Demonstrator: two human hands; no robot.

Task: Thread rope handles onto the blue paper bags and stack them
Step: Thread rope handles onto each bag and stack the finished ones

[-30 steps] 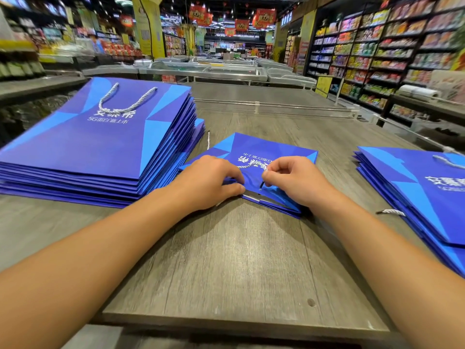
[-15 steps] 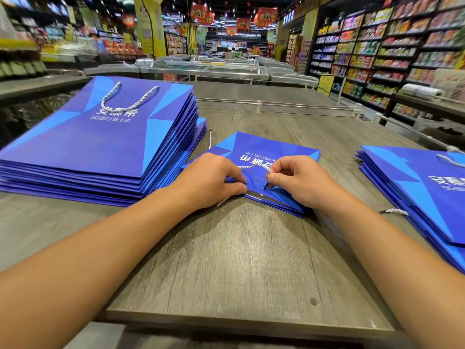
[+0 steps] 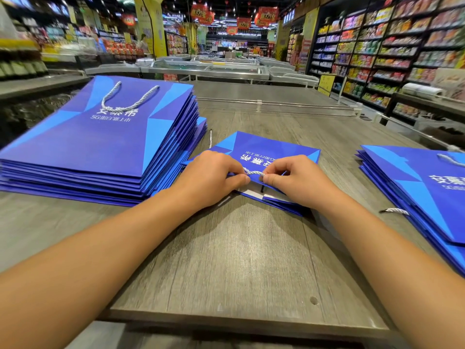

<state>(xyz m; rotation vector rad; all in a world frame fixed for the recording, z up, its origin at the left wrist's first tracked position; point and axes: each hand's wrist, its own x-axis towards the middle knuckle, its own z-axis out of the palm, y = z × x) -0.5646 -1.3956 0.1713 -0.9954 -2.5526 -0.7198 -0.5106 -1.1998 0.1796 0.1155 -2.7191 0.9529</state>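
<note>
On the grey wooden tabletop (image 3: 239,260), in the middle, lies a flat blue paper bag (image 3: 274,152) with its open top edge turned toward the person. Both hands are at that near edge. The left hand (image 3: 214,177) has its fingers curled and pinches one end of a short white rope (image 3: 253,172) between thumb and finger. The right hand (image 3: 294,180) is curled too and pinches the other end of the same rope. The rope makes a small arch between the two hands, right on top of the bag. Just below the rope, a bit of the white inside of the bag shows, with a small dark tip poking out there.

To the left is a tall stack of blue bags (image 3: 100,147), touching the middle bag's left corner. The top bag of that stack has a white rope handle (image 3: 128,99) lying in a loop. To the right, well apart, is another pile of blue bags (image 3: 415,187). A loose rope end (image 3: 395,210) sticks out from its near side.
</note>
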